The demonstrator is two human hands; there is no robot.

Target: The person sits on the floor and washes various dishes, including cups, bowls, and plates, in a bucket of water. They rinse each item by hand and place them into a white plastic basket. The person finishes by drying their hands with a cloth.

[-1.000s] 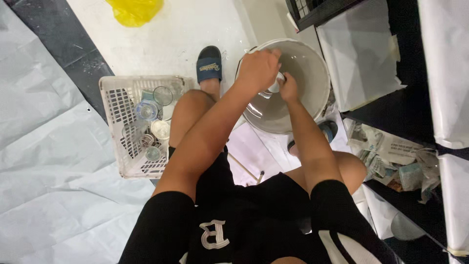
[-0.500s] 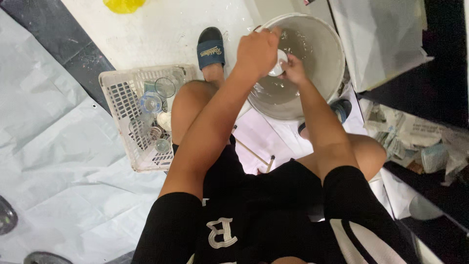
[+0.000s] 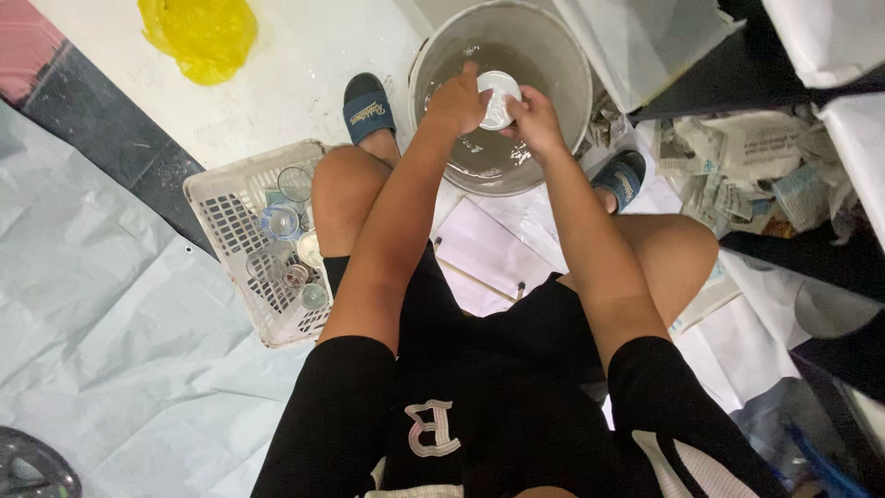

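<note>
Black fabric fills the nearest part of the view: the person's shirt and shorts, seen from above, with bare knees spread to either side. Pale sheeting (image 3: 111,314) covers the floor at the left, creased throughout.

Beside the left knee sits a white plastic basket (image 3: 214,205) with slotted walls. It contains several small clear glass vessels and round lids, lying loose; their exact number cannot be made out, and the knee covers the basket's right edge.

Between the legs lie pale sheets of paper (image 3: 484,244) on the floor, with a thin stick across them.

Both forearms extend forward to a grey bucket (image 3: 562,65) standing between two blue slippers. The left hand (image 3: 454,103) is curled around the left edge of a small round white dish (image 3: 498,97); the right hand (image 3: 533,118) grips its right edge with closed fingers. The dish is held above the bucket's interior, tilted toward the camera, directly between the two hands. The bucket holds shallow cloudy water; whether the dish touches the water cannot be told. The bucket's far rim is cut off by the frame.

To the right, crumpled newspaper (image 3: 756,175) lies piled against dark furniture. Beyond the basket, a yellow plastic bag (image 3: 198,35) rests on the white floor, partly cut off at the top.
</note>
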